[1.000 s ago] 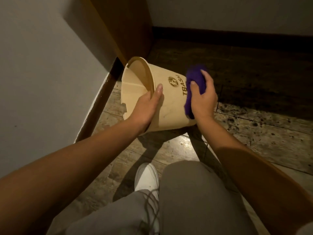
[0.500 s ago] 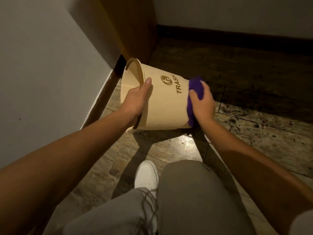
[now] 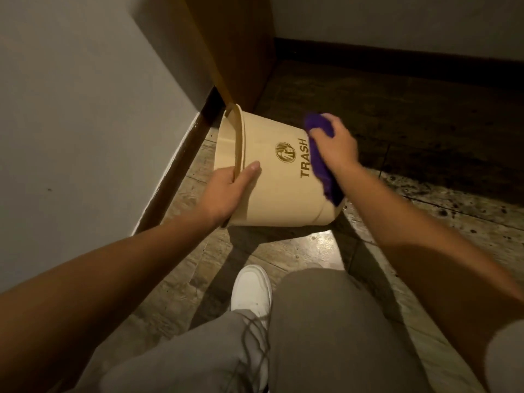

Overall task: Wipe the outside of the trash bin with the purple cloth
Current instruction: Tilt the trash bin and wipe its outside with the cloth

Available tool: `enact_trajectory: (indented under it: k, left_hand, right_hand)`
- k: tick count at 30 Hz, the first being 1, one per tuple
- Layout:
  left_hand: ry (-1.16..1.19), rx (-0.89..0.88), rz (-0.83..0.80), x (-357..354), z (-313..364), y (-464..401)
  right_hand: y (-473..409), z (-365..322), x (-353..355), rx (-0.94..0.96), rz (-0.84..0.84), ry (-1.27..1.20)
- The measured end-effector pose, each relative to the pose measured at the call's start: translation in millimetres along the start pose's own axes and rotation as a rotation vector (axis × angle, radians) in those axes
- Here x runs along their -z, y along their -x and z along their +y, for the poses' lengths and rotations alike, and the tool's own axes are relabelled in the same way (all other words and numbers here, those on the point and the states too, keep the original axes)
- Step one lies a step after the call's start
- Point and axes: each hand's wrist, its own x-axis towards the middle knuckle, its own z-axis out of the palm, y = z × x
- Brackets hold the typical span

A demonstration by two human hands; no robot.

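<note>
A cream trash bin (image 3: pixel 272 194) marked "TRASH" is tipped on its side above the wooden floor, its mouth turned left toward the wall. My left hand (image 3: pixel 226 191) grips its rim, thumb on the outer wall and fingers hidden inside. My right hand (image 3: pixel 333 147) presses a purple cloth (image 3: pixel 320 157) against the bin's outer wall near its bottom end, beside the lettering. The cloth hangs down past the bin's base edge.
A grey wall with a dark skirting board (image 3: pixel 175 171) runs along the left. A wooden door or panel (image 3: pixel 235 46) stands just behind the bin. My bent knee (image 3: pixel 326 321) and white shoe (image 3: pixel 251 290) are below the bin. Dark floorboards (image 3: pixel 411 114) stretch to the right.
The bin has turned so the lettering faces more toward me. My right hand with the cloth has slid along the bin's wall toward its far bottom end. My left hand has kept its hold on the rim.
</note>
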Motion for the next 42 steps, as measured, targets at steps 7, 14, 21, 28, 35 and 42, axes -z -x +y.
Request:
enact_trajectory:
  k: [7, 14, 21, 28, 35, 42]
  left_hand:
    - [0.116, 0.015, 0.112, -12.0, 0.2, 2.7]
    - [0.161, 0.069, 0.077, -2.5, 29.5, -18.7]
    - [0.146, 0.109, 0.074, -13.8, 55.7, -25.8]
    - [0.363, 0.158, -0.052, 1.0, 59.0, -22.6]
    - [0.017, -0.077, -0.131, -24.4, 43.2, -12.7]
    - [0.328, 0.072, 0.068, -17.6, 66.0, -42.6]
  right_hand:
    - [13.8, 33.3, 0.9, 0.153, 0.021, 0.028]
    - [96.0, 87.7, 10.8, 0.244, 0.125, 0.051]
    - [114.8, 1.5, -9.8, 0.445, 0.04, 0.07]
    - [87.7, -11.7, -6.5, 0.583, 0.095, 0.154]
    - [45.3, 30.1, 20.9, -0.051, 0.191, -0.024]
    - [97.3, -50.3, -27.1, 0.519, -0.014, 0.016]
